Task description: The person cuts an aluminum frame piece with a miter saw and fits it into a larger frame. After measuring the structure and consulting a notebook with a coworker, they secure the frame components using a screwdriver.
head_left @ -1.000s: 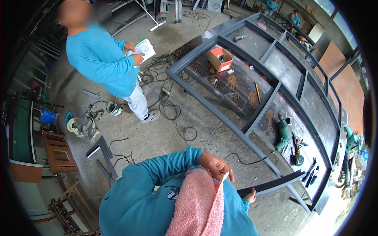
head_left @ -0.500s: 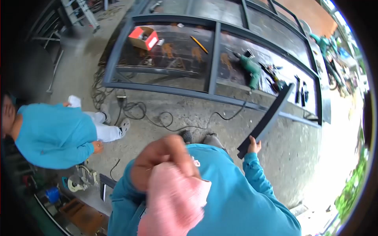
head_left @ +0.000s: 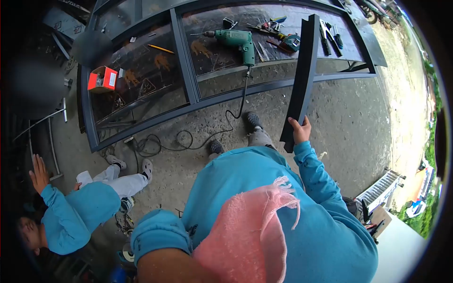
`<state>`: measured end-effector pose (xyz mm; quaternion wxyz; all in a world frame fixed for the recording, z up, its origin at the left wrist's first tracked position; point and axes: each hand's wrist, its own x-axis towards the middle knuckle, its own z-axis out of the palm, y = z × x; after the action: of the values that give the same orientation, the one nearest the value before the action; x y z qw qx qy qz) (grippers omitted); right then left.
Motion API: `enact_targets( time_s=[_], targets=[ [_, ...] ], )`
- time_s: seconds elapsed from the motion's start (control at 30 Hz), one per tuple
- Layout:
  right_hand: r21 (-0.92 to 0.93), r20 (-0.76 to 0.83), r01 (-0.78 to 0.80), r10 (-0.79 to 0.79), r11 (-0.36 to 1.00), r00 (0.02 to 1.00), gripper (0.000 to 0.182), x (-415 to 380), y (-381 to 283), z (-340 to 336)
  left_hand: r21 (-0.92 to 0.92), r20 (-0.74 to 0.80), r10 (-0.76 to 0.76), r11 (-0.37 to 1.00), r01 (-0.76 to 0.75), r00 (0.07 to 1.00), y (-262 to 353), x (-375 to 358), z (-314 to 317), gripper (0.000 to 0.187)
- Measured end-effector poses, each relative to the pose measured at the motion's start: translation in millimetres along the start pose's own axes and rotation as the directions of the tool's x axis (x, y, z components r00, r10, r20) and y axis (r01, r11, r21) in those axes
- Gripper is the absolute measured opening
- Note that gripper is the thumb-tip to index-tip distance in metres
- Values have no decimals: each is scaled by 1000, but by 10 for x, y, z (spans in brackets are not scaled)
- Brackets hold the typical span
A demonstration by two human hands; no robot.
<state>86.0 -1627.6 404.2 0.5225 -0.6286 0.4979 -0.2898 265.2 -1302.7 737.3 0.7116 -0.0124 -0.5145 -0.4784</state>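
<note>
Nearest the camera, a pink towel (head_left: 245,236) drapes over the person's blue shirt and hides most of the chest. The left forearm runs along the bottom edge, cut off by the frame; the left hand is out of view, so its fingers cannot be judged.

Further out, the right hand (head_left: 300,130) wraps around the lower end of a long dark metal channel (head_left: 302,70), fingers curled shut on its edge, thumb side hidden behind the metal. The channel stands nearly upright, rising from the hand and crossing in front of the large steel frame (head_left: 186,75) on the concrete floor (head_left: 349,122). Below the hand, the person's two shoes (head_left: 252,120) show, partly covered by the shirt.

At the lower left a co-worker in blue (head_left: 75,214) is bent low, one hand raised toward dark railings.

Farther away, a green electric drill (head_left: 236,40) lies on the panel, its black cord trailing to the floor. A red box (head_left: 102,79) sits at left, and small hand tools (head_left: 283,35) beyond the drill are too small to identify.
</note>
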Motion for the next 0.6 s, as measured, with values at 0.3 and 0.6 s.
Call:
enact_targets(
  time_s=[0.3, 0.6],
  targets=[
    [95, 163, 89, -103, 992, 981, 46, 1624, 252, -481, 282, -690, 29, 931, 232, 723, -1210, 370, -1254, 43],
    [145, 464, 7, -75, 989, 883, 43, 2457, -38, -352, 105, -874, -81, 931, 348, 479, -2189, 291, -1732, 47]
  ],
)
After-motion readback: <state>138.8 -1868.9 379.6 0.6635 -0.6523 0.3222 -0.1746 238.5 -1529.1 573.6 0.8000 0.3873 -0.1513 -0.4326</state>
